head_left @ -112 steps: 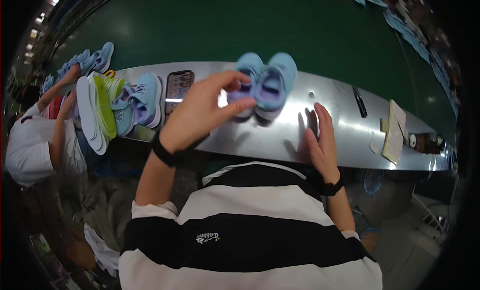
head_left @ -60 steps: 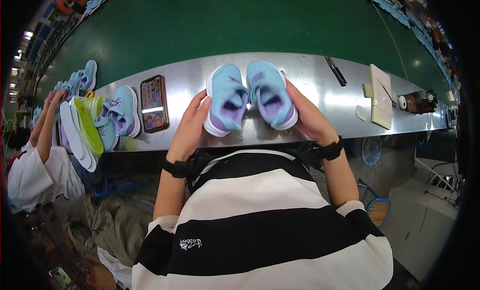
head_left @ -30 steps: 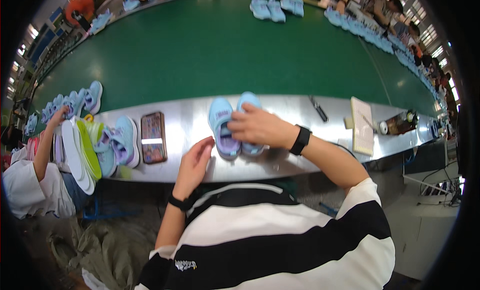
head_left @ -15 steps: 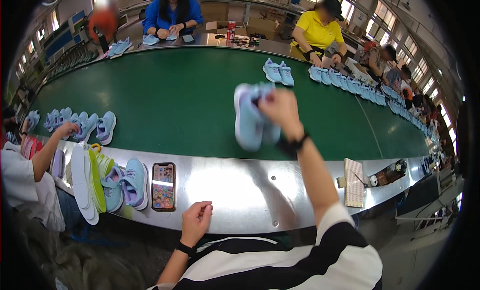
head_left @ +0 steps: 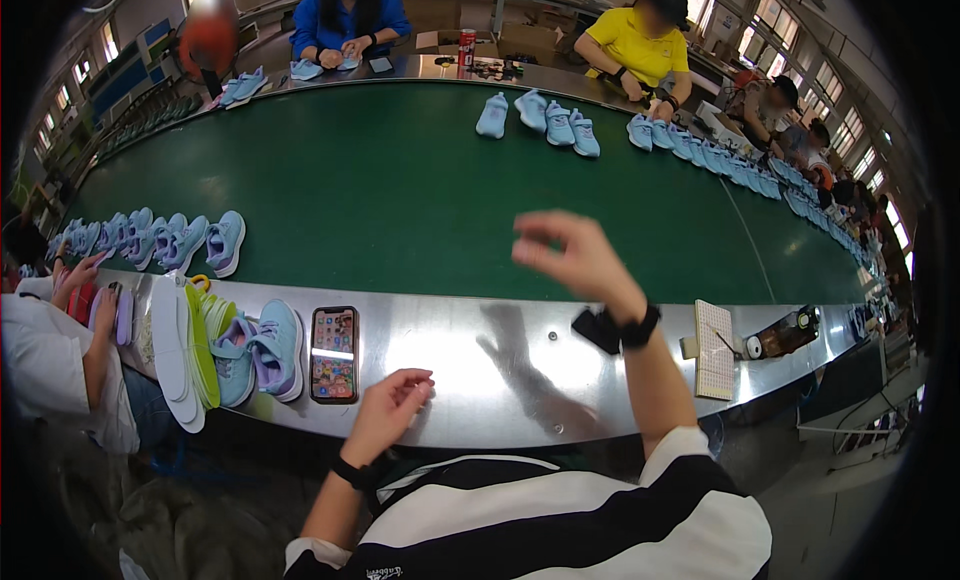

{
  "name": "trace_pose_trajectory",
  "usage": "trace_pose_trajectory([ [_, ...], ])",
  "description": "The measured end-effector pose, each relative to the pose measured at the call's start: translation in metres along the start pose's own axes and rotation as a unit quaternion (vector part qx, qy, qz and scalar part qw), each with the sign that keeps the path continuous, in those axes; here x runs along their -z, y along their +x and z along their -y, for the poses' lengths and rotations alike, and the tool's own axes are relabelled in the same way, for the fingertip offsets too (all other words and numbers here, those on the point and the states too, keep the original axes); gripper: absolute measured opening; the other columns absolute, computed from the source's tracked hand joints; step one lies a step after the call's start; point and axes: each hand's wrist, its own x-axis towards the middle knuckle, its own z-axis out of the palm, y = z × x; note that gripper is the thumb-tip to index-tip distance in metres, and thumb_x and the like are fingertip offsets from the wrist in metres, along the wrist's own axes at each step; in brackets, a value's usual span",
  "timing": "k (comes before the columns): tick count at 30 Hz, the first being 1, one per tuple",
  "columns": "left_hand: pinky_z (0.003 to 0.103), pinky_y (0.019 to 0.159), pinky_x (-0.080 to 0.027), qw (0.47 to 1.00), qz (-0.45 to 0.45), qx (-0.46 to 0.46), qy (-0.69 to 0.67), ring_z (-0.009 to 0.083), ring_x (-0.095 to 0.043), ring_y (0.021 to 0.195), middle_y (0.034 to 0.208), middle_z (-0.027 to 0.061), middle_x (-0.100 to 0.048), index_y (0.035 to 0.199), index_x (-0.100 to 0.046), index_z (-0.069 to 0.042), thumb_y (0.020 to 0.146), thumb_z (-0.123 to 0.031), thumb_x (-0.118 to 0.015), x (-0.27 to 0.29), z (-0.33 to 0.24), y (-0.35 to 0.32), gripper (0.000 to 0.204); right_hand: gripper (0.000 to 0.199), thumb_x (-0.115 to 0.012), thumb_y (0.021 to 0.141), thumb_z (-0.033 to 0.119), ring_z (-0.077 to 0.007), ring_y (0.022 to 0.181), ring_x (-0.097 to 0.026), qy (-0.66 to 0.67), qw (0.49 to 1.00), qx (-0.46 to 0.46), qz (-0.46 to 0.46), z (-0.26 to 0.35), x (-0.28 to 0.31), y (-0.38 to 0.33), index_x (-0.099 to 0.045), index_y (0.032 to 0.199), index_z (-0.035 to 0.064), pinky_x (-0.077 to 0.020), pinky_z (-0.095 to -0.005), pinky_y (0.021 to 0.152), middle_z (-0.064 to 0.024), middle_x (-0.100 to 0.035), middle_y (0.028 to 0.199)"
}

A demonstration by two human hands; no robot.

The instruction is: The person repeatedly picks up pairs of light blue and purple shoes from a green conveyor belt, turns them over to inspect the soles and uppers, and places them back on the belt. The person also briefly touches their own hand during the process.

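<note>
My right hand (head_left: 575, 258) is raised over the green conveyor belt (head_left: 380, 200), empty, with thumb and fingers apart. My left hand (head_left: 388, 410) hovers at the near edge of the metal ledge (head_left: 455, 350), fingers loosely curled, thumb a little apart, nothing visible in it. Beyond my right hand, toward the belt's far side, lie a light blue shoe (head_left: 492, 116) and a tilted one (head_left: 531, 111) close to two more blue shoes (head_left: 571, 132). A smartphone (head_left: 334, 352) with a lit screen rests left of my left hand.
Left on the ledge are two blue-purple shoes (head_left: 276, 350), white insoles (head_left: 172, 350) and lime-green ones (head_left: 202, 350). A gridded pad (head_left: 713, 350) and dark bottle (head_left: 785, 332) stand right. Shoe rows (head_left: 180, 242) line the belt; co-workers sit across (head_left: 640, 50) and at left (head_left: 60, 350).
My right hand has let go of the blue shoes, which now lie farther off on the belt. Its fingers have spread. My left hand has shifted slightly right.
</note>
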Motion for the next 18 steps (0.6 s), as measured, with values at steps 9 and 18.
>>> trace_pose_trajectory([
  [9, 0.033, 0.081, -0.053, 0.924, -0.195, -0.142, 0.298, 0.0233, -0.068, 0.091, 0.1, 0.0141, -0.07, 0.109, -0.065, 0.0, 0.087, -0.024, -0.066, 0.167, -0.051, 0.157, 0.033, 0.064, -0.079, 0.073, 0.036, -0.0395, 0.115, -0.056, -0.145, 0.979, -0.096, 0.104, -0.023, -0.049, -0.146, -0.06, 0.123, -0.0005, -0.0433, -0.0461, 0.098, -0.0253, -0.055, 0.13],
  [18, 0.051, 0.102, -0.037, 0.63, -0.466, 0.324, 0.53, 0.0371, -0.043, 0.131, 0.146, 0.0161, -0.042, 0.133, -0.054, -0.013, 0.082, -0.038, -0.065, 0.334, -0.046, 0.203, 0.057, 0.092, -0.075, 0.077, 0.044, -0.0429, 0.145, -0.015, -0.276, 0.924, -0.176, 0.2, -0.044, -0.047, -0.174, -0.033, 0.148, 0.0048, -0.0169, -0.0612, 0.112, -0.0254, -0.017, 0.157],
])
